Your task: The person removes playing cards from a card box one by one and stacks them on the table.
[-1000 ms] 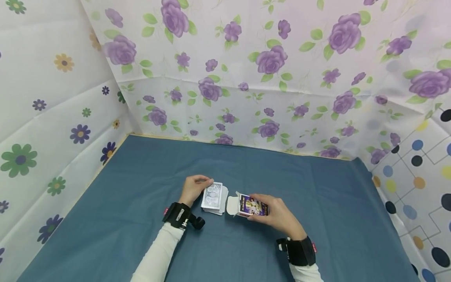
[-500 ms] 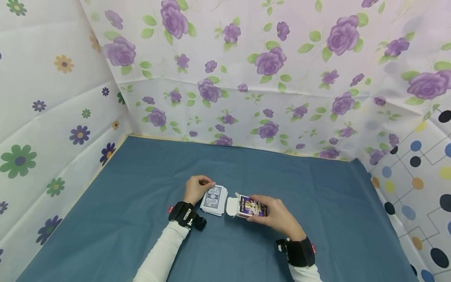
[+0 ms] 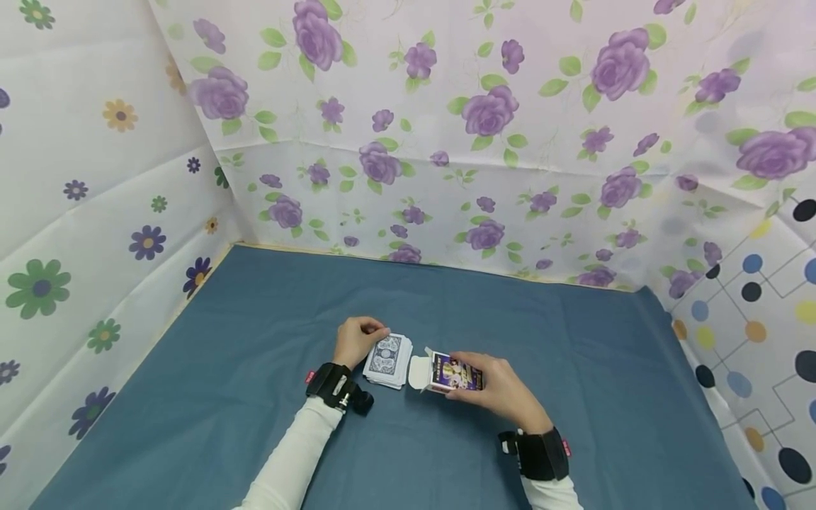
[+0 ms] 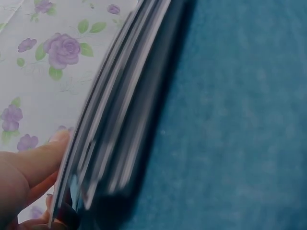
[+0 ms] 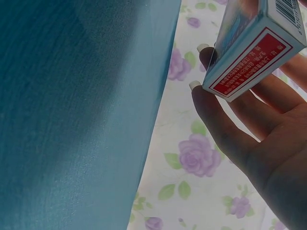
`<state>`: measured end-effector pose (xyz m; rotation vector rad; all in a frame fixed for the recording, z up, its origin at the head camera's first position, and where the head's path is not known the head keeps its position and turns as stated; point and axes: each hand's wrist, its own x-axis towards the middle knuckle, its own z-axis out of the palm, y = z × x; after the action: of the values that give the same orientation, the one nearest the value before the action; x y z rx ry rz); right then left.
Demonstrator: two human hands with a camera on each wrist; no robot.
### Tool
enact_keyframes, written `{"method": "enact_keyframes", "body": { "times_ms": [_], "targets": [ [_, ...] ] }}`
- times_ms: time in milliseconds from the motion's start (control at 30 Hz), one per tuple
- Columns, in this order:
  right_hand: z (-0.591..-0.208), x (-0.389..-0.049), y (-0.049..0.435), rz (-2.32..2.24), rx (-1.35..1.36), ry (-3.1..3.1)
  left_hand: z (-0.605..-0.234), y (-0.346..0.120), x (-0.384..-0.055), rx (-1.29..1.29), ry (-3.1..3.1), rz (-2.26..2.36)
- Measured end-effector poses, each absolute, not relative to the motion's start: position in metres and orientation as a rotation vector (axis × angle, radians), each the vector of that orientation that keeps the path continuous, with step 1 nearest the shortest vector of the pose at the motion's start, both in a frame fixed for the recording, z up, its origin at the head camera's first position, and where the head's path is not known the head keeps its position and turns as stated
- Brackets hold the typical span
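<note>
A deck of playing cards (image 3: 386,358) with patterned backs up lies on the blue cloth, its edges uneven. At its far left corner my left hand (image 3: 353,341) pinches some upper cards. The left wrist view shows the thumb on top and fingertips under the fanned card edges (image 4: 112,110). My right hand (image 3: 508,388) grips a dark printed card box (image 3: 456,372) by its sides, just right of the deck. The box's white flap (image 3: 419,372) is open and points at the cards. A red label marks its closed end (image 5: 251,62) in the right wrist view. What is inside the box is hidden.
Blue cloth (image 3: 242,340) covers the table. A curtain with purple roses (image 3: 487,110) hangs behind, a floral sheet (image 3: 83,184) at the left, and a dotted sheet (image 3: 758,326) at the right. Each wrist wears a black camera strap (image 3: 542,453).
My left hand and wrist have shifted slightly right, and the top cards have tilted so their glare is gone. The right hand and box have hardly moved.
</note>
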<state>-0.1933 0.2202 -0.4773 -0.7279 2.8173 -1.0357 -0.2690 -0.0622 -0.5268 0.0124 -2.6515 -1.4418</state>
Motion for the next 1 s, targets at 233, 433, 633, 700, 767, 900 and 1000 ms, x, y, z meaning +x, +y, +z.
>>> {"method": "enact_keyframes", "body": {
  "times_ms": [233, 433, 633, 700, 767, 900, 1000],
  "targets": [
    [-0.478, -0.191, 0.220, -1.026, -0.747, 2.815, -0.502, -0.057, -0.250, -0.046, -2.653, -1.544],
    [-0.477, -0.190, 0.220, -1.060, -0.768, 2.811, -0.457, -0.036, -0.216, -0.564, -2.810, -1.633],
    [-0.474, -0.188, 0.218, -1.076, -0.798, 2.814, -0.460, -0.019, -0.200, -0.641, -2.880, -1.519],
    [-0.473, -0.187, 0.218, -1.080, -0.802, 2.823, -0.463, -0.016, -0.197, -0.646, -2.886, -1.504],
    [-0.473, -0.186, 0.217, -1.084, -0.813, 2.836, -0.465, -0.013, -0.195, -0.652, -2.891, -1.493],
    [-0.471, -0.187, 0.215, -1.083, -0.829, 2.870, -0.466, -0.011, -0.197, -0.627, -2.889, -1.491],
    [-0.470, -0.188, 0.215, -1.079, -0.831, 2.885, -0.466, -0.012, -0.200, -0.594, -2.880, -1.606]
  ]
}}
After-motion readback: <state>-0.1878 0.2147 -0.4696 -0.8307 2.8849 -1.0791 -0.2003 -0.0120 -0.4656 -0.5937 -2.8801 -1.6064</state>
